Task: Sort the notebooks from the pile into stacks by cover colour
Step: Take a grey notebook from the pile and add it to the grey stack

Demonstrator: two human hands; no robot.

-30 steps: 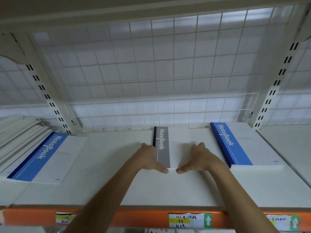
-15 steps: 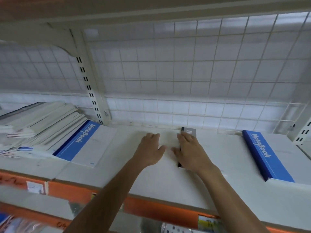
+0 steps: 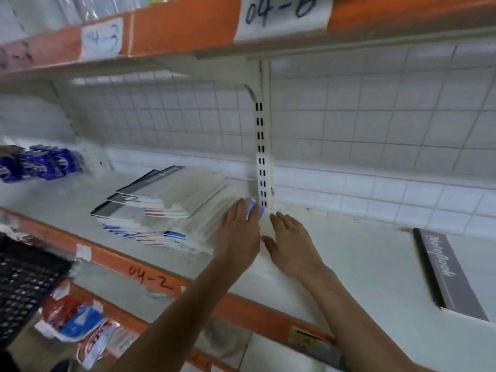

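Notebooks in the pile blur; beside it, at the shelf's back edge, our left hand and right hand lie flat, half hiding a blue cover.

**Painted metal, paper, plastic**

The shelf looks like white painted metal, smooth and matt. The wire grid and slotted upright look the same. The pile of notebooks is paper with smooth covers. The grey notebook has a faint sheen. The label is matt paper, the basket black plastic, the packets glossy film.
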